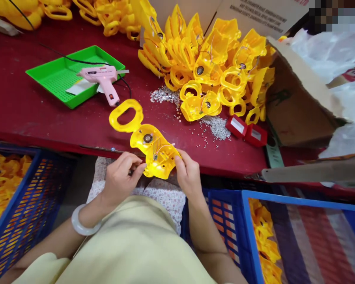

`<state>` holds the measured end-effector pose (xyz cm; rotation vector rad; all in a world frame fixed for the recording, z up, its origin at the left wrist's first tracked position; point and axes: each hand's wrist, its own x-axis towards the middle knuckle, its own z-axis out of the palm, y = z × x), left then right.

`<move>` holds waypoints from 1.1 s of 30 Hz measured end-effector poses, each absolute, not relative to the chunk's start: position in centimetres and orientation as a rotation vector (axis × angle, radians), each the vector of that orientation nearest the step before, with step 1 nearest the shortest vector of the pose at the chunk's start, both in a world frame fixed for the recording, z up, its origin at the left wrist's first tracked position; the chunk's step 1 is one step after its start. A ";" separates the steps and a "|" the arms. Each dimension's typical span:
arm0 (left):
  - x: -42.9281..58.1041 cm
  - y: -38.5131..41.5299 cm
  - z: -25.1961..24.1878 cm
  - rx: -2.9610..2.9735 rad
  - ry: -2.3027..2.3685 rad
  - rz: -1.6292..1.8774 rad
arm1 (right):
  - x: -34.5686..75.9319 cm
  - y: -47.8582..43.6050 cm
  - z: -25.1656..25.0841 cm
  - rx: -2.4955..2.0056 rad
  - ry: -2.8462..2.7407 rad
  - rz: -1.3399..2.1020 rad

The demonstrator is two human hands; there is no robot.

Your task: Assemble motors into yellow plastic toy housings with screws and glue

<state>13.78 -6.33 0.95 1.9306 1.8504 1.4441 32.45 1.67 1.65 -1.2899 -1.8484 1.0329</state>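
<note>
A yellow plastic toy shell (165, 167) with a ring handle is held at the table's front edge, its hollow inside facing up. Inside it sit a round speaker, thin wires and a small circuit board. My right hand (189, 173) grips the shell's right edge, thumb on top. My left hand (122, 173) is closed, thumb and fingers pinched together at the shell's lower left edge; whether a small part is between the fingertips is hidden. A pink glue gun (105, 79) rests on the green tray (73, 101) beyond the handle.
Many similar yellow shells (207, 67) are heaped at the back. Small screws (220, 128) and silvery bits (164, 94) lie before them, beside red boxes (256, 135). A cardboard box (301, 106) stands right. Blue crates (26, 197) with yellow parts flank my lap.
</note>
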 end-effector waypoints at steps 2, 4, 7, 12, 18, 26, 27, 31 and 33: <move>13.3 -6.2 1.6 2.052 1.955 1.467 | 32.8 3.2 2.0 -1.232 -1.973 1.012; 12.9 -5.4 2.3 2.174 2.029 1.423 | 32.7 4.6 2.3 -1.165 -2.086 0.980; 12.9 -3.4 2.6 2.268 2.028 1.236 | 31.7 6.3 2.4 -1.075 -2.188 0.914; 13.7 -0.3 1.7 2.142 2.167 1.100 | 29.5 8.3 2.1 -0.974 -2.247 0.737; 13.7 0.9 1.7 2.037 2.277 1.062 | 27.8 8.6 2.9 -1.072 -2.211 0.490; 13.4 1.2 2.4 2.104 2.302 0.970 | 27.3 8.8 2.9 -1.008 -1.961 0.784; 13.4 1.4 2.5 2.129 2.292 0.955 | 27.4 8.8 2.7 -1.023 -1.929 0.826; 13.5 2.2 2.4 2.274 2.164 0.956 | 27.4 8.8 2.1 -1.071 -1.762 0.995; 13.4 2.3 2.3 2.311 2.086 0.943 | 27.5 8.8 1.6 -1.087 -1.675 1.081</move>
